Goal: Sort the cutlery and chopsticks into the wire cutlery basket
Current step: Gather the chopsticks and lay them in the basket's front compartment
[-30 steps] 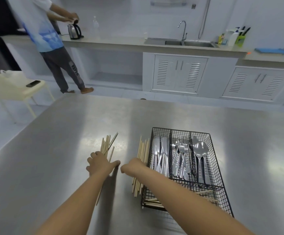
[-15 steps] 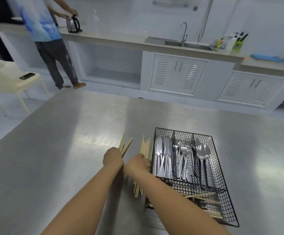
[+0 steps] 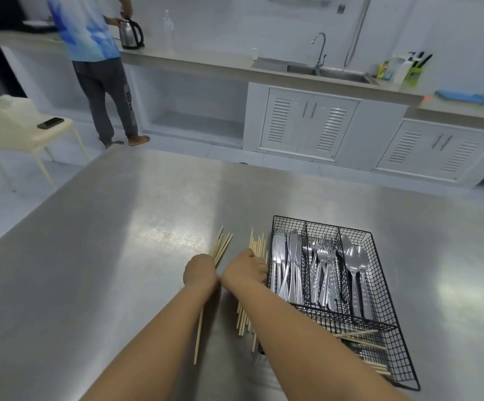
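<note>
A black wire cutlery basket (image 3: 385,287) lies on the steel table (image 3: 119,256). Its long compartments hold knives (image 3: 288,267), forks (image 3: 323,261) and spoons (image 3: 356,261); the near cross compartment holds a few chopsticks (image 3: 362,335). Left of the basket lie two bundles of pale wooden chopsticks. My left hand (image 3: 200,272) is closed around the left bundle (image 3: 222,247). My right hand (image 3: 245,267) rests on the right bundle (image 3: 256,244), fingers curled down onto it beside the basket wall. Both hands nearly touch each other.
A person stands at the far counter (image 3: 206,60) by a kettle (image 3: 131,34). A cream chair (image 3: 18,125) with a phone on it stands left of the table. A sink (image 3: 322,70) and cabinets lie beyond the table's far edge.
My left hand has slid right with its chopstick bundle, drawing close to my right hand. My right hand has settled onto the bundle beside the basket.
</note>
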